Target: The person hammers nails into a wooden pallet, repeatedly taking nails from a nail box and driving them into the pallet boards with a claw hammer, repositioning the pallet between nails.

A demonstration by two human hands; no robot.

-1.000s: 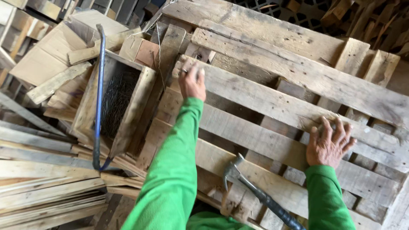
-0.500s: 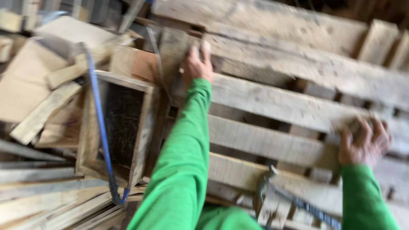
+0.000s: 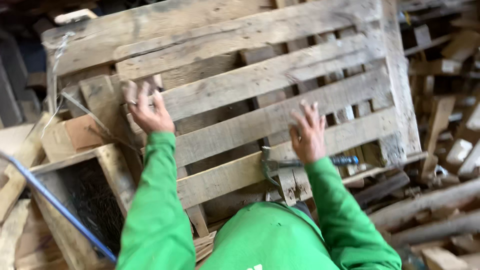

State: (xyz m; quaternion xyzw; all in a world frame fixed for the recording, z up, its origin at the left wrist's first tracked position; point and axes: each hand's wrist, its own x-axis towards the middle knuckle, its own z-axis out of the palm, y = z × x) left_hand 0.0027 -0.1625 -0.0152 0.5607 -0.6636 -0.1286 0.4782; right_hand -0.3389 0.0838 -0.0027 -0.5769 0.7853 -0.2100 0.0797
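- The left hand (image 3: 145,111) lies flat with its fingers spread on the left end of a weathered wooden pallet (image 3: 280,85); it grips nothing.
- The right hand (image 3: 307,132) is also open, fingers spread, and it presses on a lower slat nearer to the middle of the pallet.
- The two hands are well apart, the left one higher and further out than the right one.
- The pallet lies straight in front of both hands. Its slats run long from left to right, rising a little toward the right, so the hands rest across this long axis.
- A hammer (image 3: 300,163) lies just under the right hand, its claw head toward the left and its dark handle pointing right. The right hand is much nearer to it than the left hand; I cannot tell if the wrist touches it.
- To the left of the left hand stands an open wooden box (image 3: 107,170) with dark content, and a blue rod (image 3: 60,210) crosses in front of it.
- Right of the right hand lie loose wood scraps (image 3: 440,215).
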